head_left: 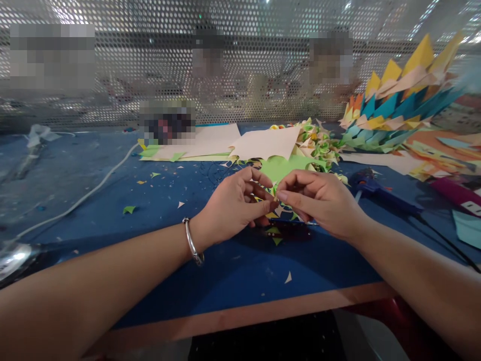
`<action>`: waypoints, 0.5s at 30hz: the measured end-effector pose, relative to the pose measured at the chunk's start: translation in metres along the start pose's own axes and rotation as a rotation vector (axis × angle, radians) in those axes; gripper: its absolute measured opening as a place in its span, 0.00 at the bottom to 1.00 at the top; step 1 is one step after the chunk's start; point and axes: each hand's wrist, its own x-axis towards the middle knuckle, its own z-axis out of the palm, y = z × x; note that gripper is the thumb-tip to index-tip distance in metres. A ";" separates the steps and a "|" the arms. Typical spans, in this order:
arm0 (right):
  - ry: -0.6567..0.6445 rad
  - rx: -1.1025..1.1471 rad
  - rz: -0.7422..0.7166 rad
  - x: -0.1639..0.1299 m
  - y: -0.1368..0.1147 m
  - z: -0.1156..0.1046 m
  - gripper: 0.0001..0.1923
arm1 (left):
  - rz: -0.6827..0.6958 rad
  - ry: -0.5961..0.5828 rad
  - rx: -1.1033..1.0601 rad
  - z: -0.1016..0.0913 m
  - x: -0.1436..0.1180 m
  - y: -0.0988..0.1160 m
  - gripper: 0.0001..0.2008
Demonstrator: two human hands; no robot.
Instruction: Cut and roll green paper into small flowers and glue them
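Observation:
My left hand (240, 198), with a silver bangle at its wrist, and my right hand (319, 200) meet above the middle of the table. Their thumbs and fingertips pinch a small piece of paper (275, 190), greenish where it shows between them; the fingers cover most of it. Paper scraps (276, 233) in green, yellow and white lie beneath. A thin dark object (295, 221) shows below the fingers, its kind unclear. Just beyond the hands is a green paper sheet (278, 168) with cut edges.
Pale sheets (210, 143) and a heap of curled paper pieces (319, 145) lie behind. To the right are a blue glue gun (387, 195) with its cord, a magenta object (456, 195) and a layered pointed-paper model (398, 110). A white cable (86, 195) crosses the left; a perforated metal screen (255, 60) stands behind.

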 end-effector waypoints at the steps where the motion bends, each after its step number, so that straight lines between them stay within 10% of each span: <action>1: 0.009 0.014 0.001 0.000 0.001 0.000 0.11 | -0.010 0.002 0.003 0.000 0.000 0.000 0.13; 15: 0.066 -0.124 -0.047 0.004 0.001 0.000 0.07 | 0.081 0.207 -0.325 -0.003 0.007 -0.004 0.14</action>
